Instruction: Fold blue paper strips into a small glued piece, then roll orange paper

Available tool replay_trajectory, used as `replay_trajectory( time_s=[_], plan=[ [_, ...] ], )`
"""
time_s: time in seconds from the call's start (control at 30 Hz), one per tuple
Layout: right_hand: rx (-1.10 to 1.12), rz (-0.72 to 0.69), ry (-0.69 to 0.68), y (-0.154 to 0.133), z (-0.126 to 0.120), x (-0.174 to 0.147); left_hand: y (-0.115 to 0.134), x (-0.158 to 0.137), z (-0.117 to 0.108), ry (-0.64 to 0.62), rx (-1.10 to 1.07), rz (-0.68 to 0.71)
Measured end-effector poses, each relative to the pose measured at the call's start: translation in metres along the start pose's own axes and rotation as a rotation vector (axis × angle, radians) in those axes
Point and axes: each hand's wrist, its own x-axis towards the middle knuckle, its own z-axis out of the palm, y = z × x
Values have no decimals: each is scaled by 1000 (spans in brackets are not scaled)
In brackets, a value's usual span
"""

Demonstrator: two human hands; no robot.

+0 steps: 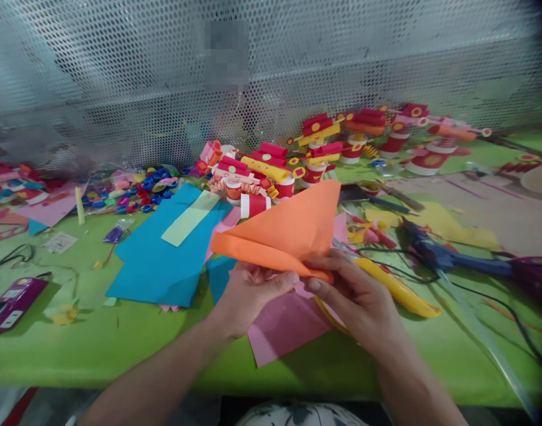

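Both hands hold a sheet of orange craft paper (293, 222) above the table, its near edge folded or rolled over. My left hand (253, 293) grips the lower edge from below, thumb on top. My right hand (353, 290) pinches the same edge at its right end. Beneath the hands lies a pink sheet (284, 331). Close to my right hand rests a pair of yellow-handled scissors (399, 290), partly hidden by the hand. Left of the orange sheet are blue sheets (160, 254) with a pale green strip (191, 219) on top.
Several red-and-white cup models (315, 171) with paper rolls stand at the back before a perforated metal panel (142, 77). A glue gun (457, 257) with its cord lies at right. Colourful small plastic pieces (151, 189) and a purple device (16, 305) are at left.
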Motion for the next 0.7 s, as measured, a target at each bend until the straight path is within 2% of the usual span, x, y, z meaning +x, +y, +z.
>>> replay_trajectory(
  time_s=[0.13,0.3,0.47,0.7],
  plan=[
    [72,13,-46,-6,-1,2,0,0,1,-24,-1,6],
    [145,124,-113,-12,-2,3,1,-1,4,2,-34,-15],
    [217,260,-108,-8,-2,2,1,0,3,96,14,51],
    [248,345,-105,-9,-1,5,-3,0,6,86,-20,98]
  ],
)
